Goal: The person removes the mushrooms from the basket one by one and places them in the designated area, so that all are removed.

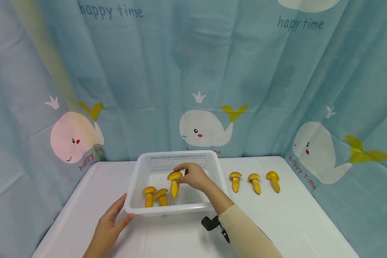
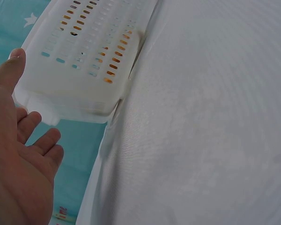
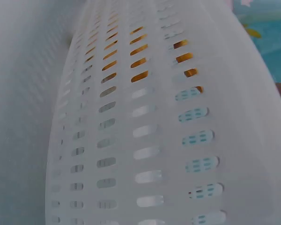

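Note:
In the head view my right hand [image 1: 193, 175] pinches a yellow mushroom [image 1: 174, 188] by its cap, stem pointing down, over the inside of a white plastic basket [image 1: 174, 208]. Two more yellow mushrooms, one at the left [image 1: 149, 200] and one beside it [image 1: 162, 200], stand cap up in the basket's front left part. My left hand [image 1: 109, 222] is at the basket's front left corner, thumb by the front rim and fingers along the left side. The left wrist view shows this hand [image 2: 23, 154] with relaxed fingers beside the slotted basket wall [image 2: 75, 93].
Three yellow mushrooms, left [image 1: 235, 182], middle [image 1: 254, 183] and right [image 1: 273, 181], lie in a row on the white table [image 1: 293, 222] right of the basket. A blue curtain [image 1: 161, 71] with whales hangs behind. A black device [image 1: 210, 223] is at my right wrist.

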`<state>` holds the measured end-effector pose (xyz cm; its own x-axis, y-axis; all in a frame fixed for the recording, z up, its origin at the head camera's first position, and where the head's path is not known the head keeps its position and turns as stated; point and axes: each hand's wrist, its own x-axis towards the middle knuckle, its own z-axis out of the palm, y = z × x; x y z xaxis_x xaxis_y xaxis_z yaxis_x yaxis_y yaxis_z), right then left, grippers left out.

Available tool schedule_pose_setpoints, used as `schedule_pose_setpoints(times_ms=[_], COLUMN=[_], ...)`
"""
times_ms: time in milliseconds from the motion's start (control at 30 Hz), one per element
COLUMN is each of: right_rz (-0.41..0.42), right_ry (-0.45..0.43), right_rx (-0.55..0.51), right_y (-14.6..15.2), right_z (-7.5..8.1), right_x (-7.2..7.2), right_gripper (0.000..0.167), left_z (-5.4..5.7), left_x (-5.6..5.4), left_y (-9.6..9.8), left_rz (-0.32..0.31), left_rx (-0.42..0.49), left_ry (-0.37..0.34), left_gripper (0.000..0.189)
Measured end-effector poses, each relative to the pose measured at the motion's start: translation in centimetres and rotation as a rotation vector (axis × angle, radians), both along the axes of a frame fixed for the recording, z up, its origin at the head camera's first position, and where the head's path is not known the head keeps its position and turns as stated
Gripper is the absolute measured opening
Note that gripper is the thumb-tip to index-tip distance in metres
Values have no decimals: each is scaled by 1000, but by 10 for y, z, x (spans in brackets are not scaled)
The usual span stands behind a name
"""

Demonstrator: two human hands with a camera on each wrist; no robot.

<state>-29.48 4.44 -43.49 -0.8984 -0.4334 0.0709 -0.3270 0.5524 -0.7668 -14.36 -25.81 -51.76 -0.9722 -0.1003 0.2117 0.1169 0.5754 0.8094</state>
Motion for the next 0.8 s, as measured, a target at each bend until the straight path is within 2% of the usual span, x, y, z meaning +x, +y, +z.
schedule_pose_setpoints(times_ms=[267, 567, 800], right_rz=[3, -6, -12], right_ry=[77, 128, 172], right_rx=[-17, -129, -180], right_y=[10, 25, 35], right_z=[9, 13, 17], right_x=[14, 32, 51], right_gripper=[33, 34, 34], left_z=[0, 2, 2], left_x=[-1, 0, 0], left_y=[0, 0, 1], left_rz=[-4, -4, -9], left_rx=[3, 1, 0], left_ry=[6, -21, 2], left_gripper=[77, 78, 77])
